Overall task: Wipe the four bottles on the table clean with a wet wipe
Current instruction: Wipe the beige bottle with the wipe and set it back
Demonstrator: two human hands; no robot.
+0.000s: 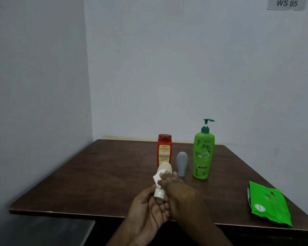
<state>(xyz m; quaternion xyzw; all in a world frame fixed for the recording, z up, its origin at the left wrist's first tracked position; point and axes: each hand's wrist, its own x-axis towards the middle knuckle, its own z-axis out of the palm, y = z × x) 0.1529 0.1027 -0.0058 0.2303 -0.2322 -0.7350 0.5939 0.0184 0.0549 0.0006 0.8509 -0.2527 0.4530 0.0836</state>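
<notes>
My left hand curls its fingers around the cap end of the peach bottle, above the tabletop; its long axis points away from me. My right hand pinches the wet wipe against its near side, so I judge the stroke runs lengthwise.

The left half of the worktop lay free; the red bottle, grey bottle and green pump bottle blocked the far middle.

Dim, flat lighting, soft blur, wide-angle distortion
</notes>
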